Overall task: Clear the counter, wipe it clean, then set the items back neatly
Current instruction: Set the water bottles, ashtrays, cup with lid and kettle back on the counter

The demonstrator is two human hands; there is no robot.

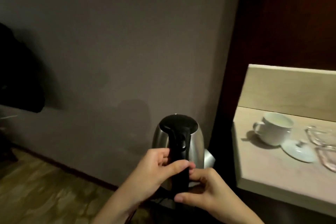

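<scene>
— Two hands are holding the kettle (pixel 179 143), both on its black handle (pixel 179 174).

— Where is the kettle sitting?

— It is being held upright in the air, left of the counter (pixel 269 172) and off its edge, in front of the grey wall (pixel 118 42). Its steel body is facing away and its black lid (pixel 177 123) is showing on top.

— How is each hand gripping?

— The left hand (pixel 154 169) is wrapping its fingers and thumb around the upper part of the handle. The right hand (pixel 205 187) is curling around the lower part, its fingertips meeting the left thumb and its own thumb lying across the bottom of the handle. Both are clamped on that handle.

— And what is lying on the counter?

— A white cup (pixel 274 129) is standing near the back, handle pointing left. A white lid (pixel 298 151) is lying just beside it, toward the front, knob up. Clear glass pieces (pixel 321 143) are lying to the right of those, running out of view; they are too blurred for me to name.

— Anything else around?

— A dark wooden panel (pixel 291 14) is rising above and beside the counter, a wooden floor (pixel 45 187) is showing lower left, and a dark shape (pixel 20 71) is sitting against the wall at the left edge.
</scene>
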